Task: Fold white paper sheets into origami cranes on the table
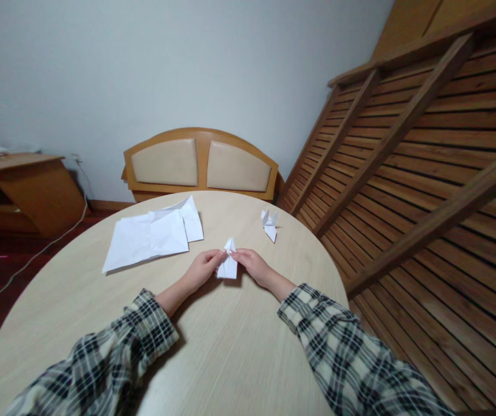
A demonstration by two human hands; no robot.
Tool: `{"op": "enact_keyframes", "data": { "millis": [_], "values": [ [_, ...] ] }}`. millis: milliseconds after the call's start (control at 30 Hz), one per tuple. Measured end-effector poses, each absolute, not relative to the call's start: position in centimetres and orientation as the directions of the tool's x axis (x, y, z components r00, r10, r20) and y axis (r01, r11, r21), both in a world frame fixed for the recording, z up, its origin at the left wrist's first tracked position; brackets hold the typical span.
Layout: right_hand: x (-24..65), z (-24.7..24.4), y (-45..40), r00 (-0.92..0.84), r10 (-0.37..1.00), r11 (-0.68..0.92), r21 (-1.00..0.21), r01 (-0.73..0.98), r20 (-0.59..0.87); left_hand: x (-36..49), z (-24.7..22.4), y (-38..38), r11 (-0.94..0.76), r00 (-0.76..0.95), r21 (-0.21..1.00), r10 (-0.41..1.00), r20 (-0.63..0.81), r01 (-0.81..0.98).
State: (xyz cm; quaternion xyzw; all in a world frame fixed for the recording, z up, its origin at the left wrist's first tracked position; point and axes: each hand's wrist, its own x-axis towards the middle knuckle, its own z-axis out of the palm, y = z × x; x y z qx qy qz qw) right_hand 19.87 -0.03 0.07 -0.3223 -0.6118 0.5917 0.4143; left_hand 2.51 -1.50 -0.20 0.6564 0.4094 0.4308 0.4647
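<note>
Between my two hands is a small piece of folded white paper [229, 268], its pointed end facing away from me and its wider, straight end toward me. My left hand [204, 267] pinches its left side, the thumb lying on top. From the right, my right hand [252, 266] grips the other edge with thumb and fingers closed. Both thumbs press near the middle of the folds. Fingertips under the paper are hidden. Beyond my right hand sits a finished-looking folded paper figure [269, 225] with upright points.
Several creased white sheets [148, 238] lie overlapping on the round wooden table [248, 358], left of my hands. Past the far edge stands a padded headboard [202, 162]. A slatted wooden frame [404, 173] leans at the right. A desk [35, 190] and a cable [35, 254] are at the left.
</note>
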Motion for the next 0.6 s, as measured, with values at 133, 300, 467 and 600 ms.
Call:
{"op": "enact_keyframes", "data": {
  "millis": [133,300,467,600],
  "values": [
    [19.84,0.01,0.14,-0.374,0.921,0.052,-0.986,-0.161,0.109,2.53,-0.31,-1.45,-0.208,0.328,0.971,0.931,0.159,0.12],
    [19.76,-0.05,0.25,-0.32,0.941,0.042,-0.976,-0.212,0.11,2.77,-0.11,-1.8,-0.12,0.362,0.992,0.927,0.096,0.045],
    [19.7,-0.05,0.19,-0.296,0.948,0.06,-0.98,-0.191,0.115,2.82,0.1,-2.02,-0.107,0.364,0.994,0.927,0.092,0.022],
    [19.71,-0.05,0.17,-0.303,0.942,0.099,-0.981,-0.166,0.147,2.79,0.01,-1.94,-0.142,0.342,0.989,0.932,0.116,0.051]
  ]
}}
